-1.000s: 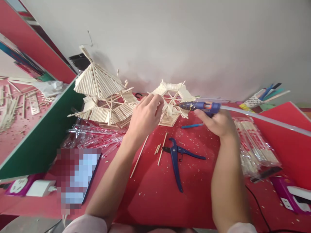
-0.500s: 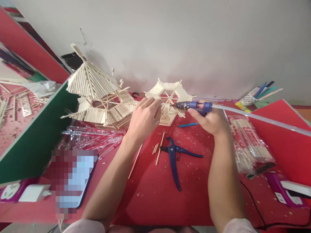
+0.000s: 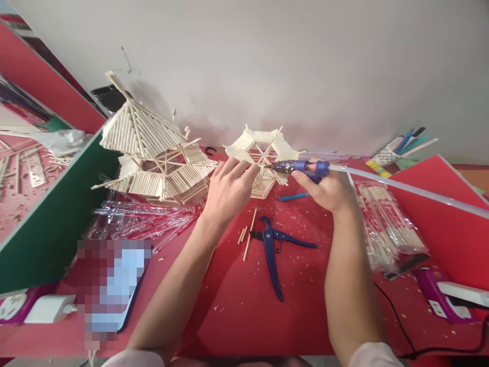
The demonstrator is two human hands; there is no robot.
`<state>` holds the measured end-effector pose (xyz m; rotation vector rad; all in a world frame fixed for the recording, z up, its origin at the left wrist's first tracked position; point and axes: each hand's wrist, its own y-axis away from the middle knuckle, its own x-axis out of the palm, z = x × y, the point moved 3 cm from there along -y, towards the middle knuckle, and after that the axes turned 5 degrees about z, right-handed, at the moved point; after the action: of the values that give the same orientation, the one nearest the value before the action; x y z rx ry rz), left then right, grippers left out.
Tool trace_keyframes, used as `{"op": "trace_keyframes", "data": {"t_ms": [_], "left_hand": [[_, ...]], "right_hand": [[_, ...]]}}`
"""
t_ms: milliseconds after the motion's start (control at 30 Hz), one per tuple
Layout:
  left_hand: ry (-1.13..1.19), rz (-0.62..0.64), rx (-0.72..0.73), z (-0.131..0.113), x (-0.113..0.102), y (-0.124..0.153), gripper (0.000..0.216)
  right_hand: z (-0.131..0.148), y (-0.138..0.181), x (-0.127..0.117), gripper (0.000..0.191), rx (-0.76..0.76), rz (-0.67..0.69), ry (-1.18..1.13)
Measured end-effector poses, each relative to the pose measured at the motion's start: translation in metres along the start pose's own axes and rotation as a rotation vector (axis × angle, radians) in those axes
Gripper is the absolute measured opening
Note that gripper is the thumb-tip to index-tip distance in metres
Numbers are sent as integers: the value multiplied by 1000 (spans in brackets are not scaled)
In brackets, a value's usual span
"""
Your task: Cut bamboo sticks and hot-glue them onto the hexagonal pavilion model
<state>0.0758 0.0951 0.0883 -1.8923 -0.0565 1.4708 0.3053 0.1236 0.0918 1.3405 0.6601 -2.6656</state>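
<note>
My right hand (image 3: 333, 189) grips a blue hot glue gun (image 3: 301, 168), with a long clear glue stick (image 3: 405, 189) running out of its back. The gun's nozzle points left at a small wooden-stick roof frame (image 3: 263, 137). Close to its tip, my left hand (image 3: 232, 187) is closed with fingers bent down at the frame's left front; its fingertips are hidden, so what they pinch cannot be made out. Left of that hand stands a larger stick-built pavilion model (image 3: 147, 135) with a pointed roof.
Blue cutters (image 3: 272, 244) lie open on the red table beside several short sticks (image 3: 250, 234). A blue pen (image 3: 293, 197) lies near the frame. Bagged sticks (image 3: 387, 219) are at right, clear plastic wrap (image 3: 145, 216) and a phone (image 3: 126, 280) at left. A green divider (image 3: 49, 224) borders the left.
My left hand has turned slightly, its knuckles now rolled more over the fingertips. The glue gun stays at the frame. The whole view has shifted a little.
</note>
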Motion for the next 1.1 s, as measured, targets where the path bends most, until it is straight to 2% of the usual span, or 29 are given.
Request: {"op": "trace_keyframes", "data": {"t_ms": [233,733,1100], "left_hand": [[26,-88,-73,3,-4,-1,18],[-19,-94,10,0,1,1,23],[7,-45,23,-1,1,1,21]], "right_hand": [[1,0,0,37,34,5,-18],[2,0,-1,36,48,3,-18],[3,0,-1,36,63,-11,-51]]}}
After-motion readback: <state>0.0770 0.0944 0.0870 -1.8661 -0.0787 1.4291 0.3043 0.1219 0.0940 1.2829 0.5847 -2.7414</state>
